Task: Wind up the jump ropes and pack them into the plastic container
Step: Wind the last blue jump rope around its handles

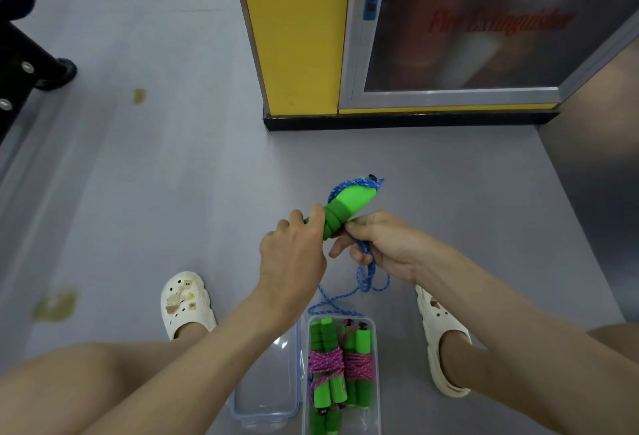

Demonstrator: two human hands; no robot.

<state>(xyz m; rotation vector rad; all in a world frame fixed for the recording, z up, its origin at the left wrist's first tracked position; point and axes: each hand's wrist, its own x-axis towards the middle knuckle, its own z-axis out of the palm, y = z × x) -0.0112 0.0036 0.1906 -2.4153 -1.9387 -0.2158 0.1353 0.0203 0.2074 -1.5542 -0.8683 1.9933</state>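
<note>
My left hand (294, 255) grips the lower end of the green foam handles (349, 204) of a blue jump rope. My right hand (380, 244) pinches the blue rope (366, 275) just below the handles. A loop of rope passes over the handles' top, and the loose rest hangs down toward the floor. Between my feet stands the clear plastic container (377, 365). It holds two wound pink jump ropes (340, 365) with green handles, side by side.
The container's clear lid (266, 386) lies open to its left. My feet in white clogs (185, 303) flank the container on the grey floor. A yellow pillar (294, 30) and a fire extinguisher cabinet (466, 30) stand ahead. Black equipment (31, 65) sits at far left.
</note>
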